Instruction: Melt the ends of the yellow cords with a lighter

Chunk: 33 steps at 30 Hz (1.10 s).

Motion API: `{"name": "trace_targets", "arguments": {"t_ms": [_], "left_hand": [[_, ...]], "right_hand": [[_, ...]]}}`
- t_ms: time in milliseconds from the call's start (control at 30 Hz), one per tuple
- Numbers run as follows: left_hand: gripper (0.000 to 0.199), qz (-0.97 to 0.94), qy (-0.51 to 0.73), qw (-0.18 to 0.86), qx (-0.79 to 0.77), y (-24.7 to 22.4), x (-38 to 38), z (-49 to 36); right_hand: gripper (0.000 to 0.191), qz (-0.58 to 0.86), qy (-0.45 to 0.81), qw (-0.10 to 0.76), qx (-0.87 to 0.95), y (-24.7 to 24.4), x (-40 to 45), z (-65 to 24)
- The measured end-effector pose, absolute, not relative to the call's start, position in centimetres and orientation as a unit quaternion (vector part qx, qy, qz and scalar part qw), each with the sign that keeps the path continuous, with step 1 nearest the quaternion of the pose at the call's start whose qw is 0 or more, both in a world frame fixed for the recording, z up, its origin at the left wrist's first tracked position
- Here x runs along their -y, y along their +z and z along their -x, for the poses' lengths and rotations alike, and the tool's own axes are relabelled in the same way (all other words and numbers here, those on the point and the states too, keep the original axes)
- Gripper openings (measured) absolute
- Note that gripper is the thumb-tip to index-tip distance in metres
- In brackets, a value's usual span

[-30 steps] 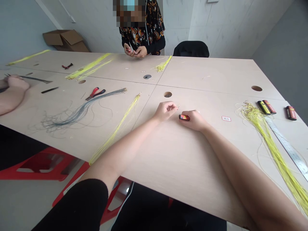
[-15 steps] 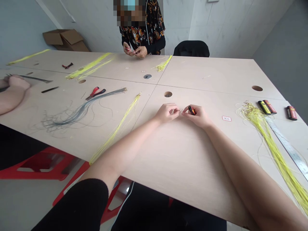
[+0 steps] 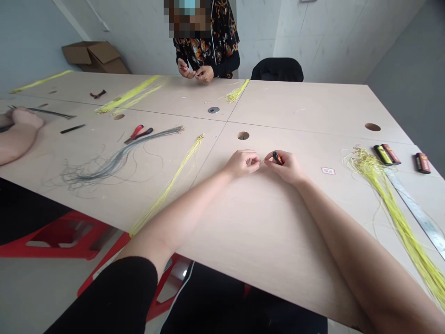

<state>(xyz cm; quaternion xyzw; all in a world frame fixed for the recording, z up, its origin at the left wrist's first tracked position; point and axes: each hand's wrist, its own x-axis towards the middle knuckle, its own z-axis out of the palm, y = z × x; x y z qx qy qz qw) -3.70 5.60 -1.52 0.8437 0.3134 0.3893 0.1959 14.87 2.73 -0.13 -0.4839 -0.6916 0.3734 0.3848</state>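
Over the table [image 3: 243, 222], my left hand [image 3: 242, 163] has thumb and index finger pinched on a very thin strand [image 3: 263, 161], hard to make out. Facing it, almost fingertip to fingertip, my right hand [image 3: 285, 168] is closed around a small black stick [image 3: 277, 157] with an orange-red band, its exact kind unclear. Its thumb and fingertip also meet near the strand's other end. To the left of my left arm lies a thin bundle of yellow cords [image 3: 174, 181]. A thicker yellow cord bundle [image 3: 392, 208] lies to the right of my right arm.
Right of me are black-and-yellow and black-and-red lighter-like cases [image 3: 386, 154], another such case [image 3: 422, 163], a metal ruler [image 3: 413, 204] and a small label [image 3: 328, 171]. Left are red-handled pliers [image 3: 138, 133] and grey cords [image 3: 121, 160]. Co-workers' hands [image 3: 203, 74] show across and at far left.
My fingertips have drawn slightly closer around the thin strand, with the right hand's grip shifting a little. Otherwise the scene is nearly unchanged.
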Motion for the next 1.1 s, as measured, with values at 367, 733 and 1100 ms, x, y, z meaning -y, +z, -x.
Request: {"name": "trace_targets", "arguments": {"t_ms": [367,733,1100], "left_hand": [[0.011,-0.845,0.379,0.207,-0.317,-1.40,-5.56,3.67],[0.011,-0.844,0.369,0.211,-0.326,-1.33,-5.55,3.69],[0.011,-0.845,0.358,0.212,-0.337,-1.31,-5.47,3.68]], "right_hand": [[0.016,0.485,0.366,0.373,0.702,-0.15,-2.87,-14.77],[0.017,0.487,0.370,0.375,0.697,-0.01,-2.83,-14.85],[0.017,0.488,0.371,0.373,0.696,-0.05,-2.79,-14.70]]}}
